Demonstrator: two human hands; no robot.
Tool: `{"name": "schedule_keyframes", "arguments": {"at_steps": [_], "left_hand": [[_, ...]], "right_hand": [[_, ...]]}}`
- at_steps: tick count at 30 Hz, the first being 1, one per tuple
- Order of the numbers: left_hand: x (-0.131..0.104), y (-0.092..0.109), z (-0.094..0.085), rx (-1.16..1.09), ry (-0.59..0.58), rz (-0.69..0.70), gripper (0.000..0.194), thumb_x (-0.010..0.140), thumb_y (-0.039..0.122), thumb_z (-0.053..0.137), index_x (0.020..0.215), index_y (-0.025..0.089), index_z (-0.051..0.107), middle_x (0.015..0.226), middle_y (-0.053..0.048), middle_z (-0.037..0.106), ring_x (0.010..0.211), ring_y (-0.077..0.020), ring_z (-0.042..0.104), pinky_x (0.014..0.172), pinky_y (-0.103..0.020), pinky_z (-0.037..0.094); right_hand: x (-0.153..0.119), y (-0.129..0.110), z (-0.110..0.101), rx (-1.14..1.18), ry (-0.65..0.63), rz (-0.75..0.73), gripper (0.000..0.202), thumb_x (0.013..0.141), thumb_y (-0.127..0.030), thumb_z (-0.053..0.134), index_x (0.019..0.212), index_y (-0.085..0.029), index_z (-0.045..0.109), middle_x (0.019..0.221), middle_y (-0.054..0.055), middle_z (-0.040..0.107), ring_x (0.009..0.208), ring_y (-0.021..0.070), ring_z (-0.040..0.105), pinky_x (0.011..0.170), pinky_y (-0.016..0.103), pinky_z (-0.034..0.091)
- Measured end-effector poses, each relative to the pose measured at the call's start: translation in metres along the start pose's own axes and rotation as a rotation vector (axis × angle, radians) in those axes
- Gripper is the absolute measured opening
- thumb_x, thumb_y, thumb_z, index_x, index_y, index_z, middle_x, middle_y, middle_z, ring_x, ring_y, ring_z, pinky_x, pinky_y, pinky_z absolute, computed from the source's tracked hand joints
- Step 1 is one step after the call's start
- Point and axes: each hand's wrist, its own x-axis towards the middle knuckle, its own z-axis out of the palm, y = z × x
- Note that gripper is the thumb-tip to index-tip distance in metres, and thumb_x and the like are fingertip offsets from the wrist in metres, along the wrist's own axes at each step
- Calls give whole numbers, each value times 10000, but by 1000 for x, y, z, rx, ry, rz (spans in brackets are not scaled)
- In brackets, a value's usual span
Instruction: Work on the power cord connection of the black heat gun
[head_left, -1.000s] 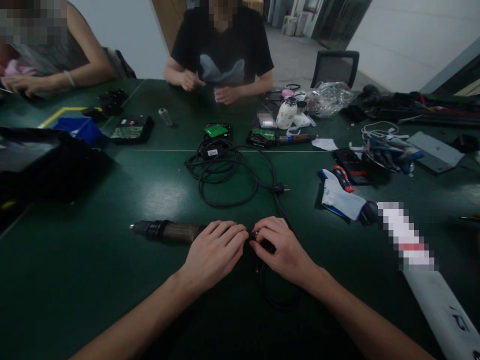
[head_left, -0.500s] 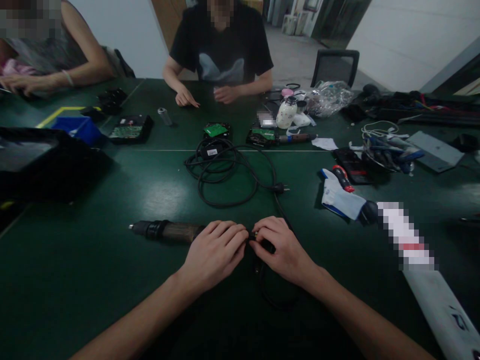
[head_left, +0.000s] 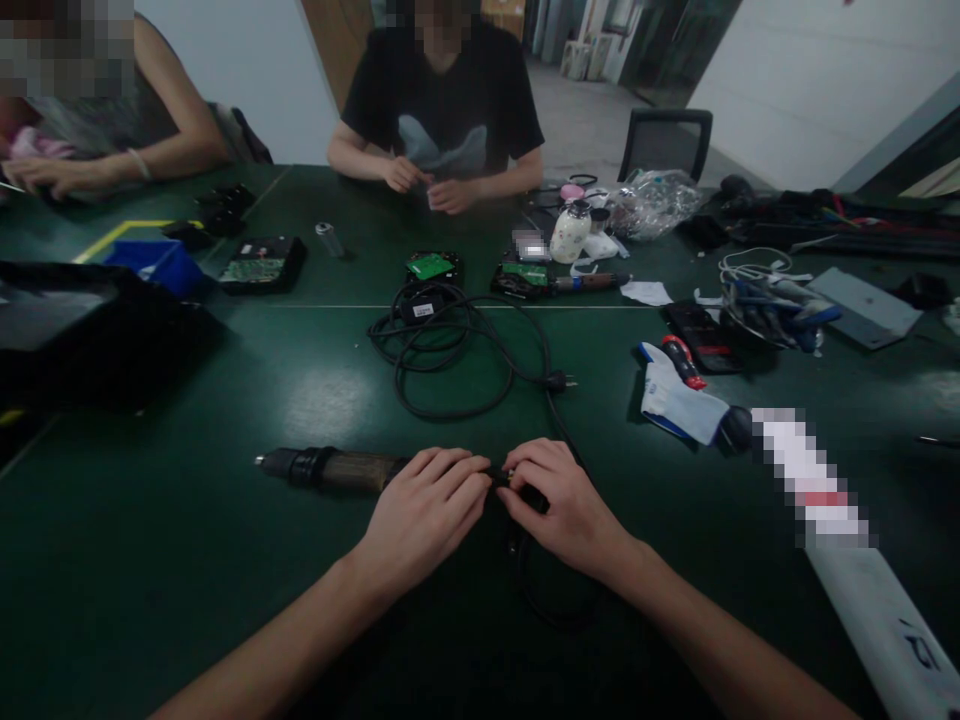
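An electric screwdriver (head_left: 349, 470) with a dark body and a silver tip lies on the green table, tip to the left. My left hand (head_left: 427, 515) is closed over its rear end. Just to the right, my right hand (head_left: 562, 505) pinches a black cable connector (head_left: 534, 496), with a small brassy part by the fingertips. The two hands nearly touch, and whether connector and screwdriver are joined is hidden between the fingers. A black cable (head_left: 551, 622) loops on the table below my right hand.
Ahead lies a coiled black cable (head_left: 454, 415) with a plug (head_left: 559, 381). Right of it are a glove (head_left: 682, 400), a red-and-black screwdriver (head_left: 682, 362) and a long white box (head_left: 877, 600). Opened devices with green circuit boards (head_left: 430, 265) stand farther back. Two people sit across the table.
My hands stay almost in place at the screwdriver's rear end. The person opposite has lifted one hand from the table to the small object in their other hand. The view has shifted slightly.
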Motion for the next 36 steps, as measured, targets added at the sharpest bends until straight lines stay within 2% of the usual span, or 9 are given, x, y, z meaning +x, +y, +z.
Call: {"name": "schedule_keyframes", "arguments": {"at_steps": [3,8,15,18,23,28,32,36], "left_hand": [[0,0,0,7,1,-10,116,1044,218,564,1104,188,658,1258,-43,715,1153,-235,652,992,-422,507],[0,0,-1,-6,-5,13,213,1018,216,598,1222,206,659,1300,-49,701,1195,-250,642,1012,-445,516],[-1,-1,0,1,13,10,164,1025,221,597,1162,189,680,1273,-66,710,1192,-241,661,1023,-432,536],[-1,-1,-1,2,5,22,211,1019,210,598,1217,198,668,1305,-60,698,1210,-252,652,1023,-448,537],[-1,-1,-1,0,24,0,145,1033,208,587,1146,180,674,1308,-68,695,1236,-249,632,1031,-439,540],[-2,-1,0,-11,8,21,217,1023,185,592,1233,185,646,1384,-65,656,1305,-269,589,1070,-461,524],[-2,-2,-1,-5,18,13,166,1026,185,597,1180,172,658,1364,-76,664,1296,-261,595,1077,-438,523],[-1,-2,-3,13,-15,50,192,1030,209,591,1211,186,652,1424,-71,631,1342,-293,561,1095,-487,499]], "right_hand": [[0,0,0,1,-8,9,155,971,-165,680,855,-223,595,1071,42,677,1038,225,610,939,423,436],[0,0,0,-5,-6,8,152,963,-165,684,852,-223,597,1068,38,681,1036,224,610,939,422,437],[0,1,0,-2,0,2,160,962,-161,683,847,-225,591,1076,45,685,1038,229,614,940,428,444],[0,1,0,8,1,6,163,953,-156,695,850,-227,591,1076,43,685,1042,233,612,942,431,443],[0,0,0,3,-6,7,158,969,-158,679,858,-223,587,1070,42,677,1041,229,605,939,429,436],[0,0,0,1,-13,7,164,968,-164,682,850,-222,584,1066,43,675,1032,231,599,935,433,436],[0,-1,0,5,-15,9,164,974,-159,673,852,-221,583,1073,41,670,1035,225,600,941,428,433],[0,0,0,2,-16,12,161,979,-161,668,857,-219,580,1075,41,665,1042,224,595,939,422,429]]}}
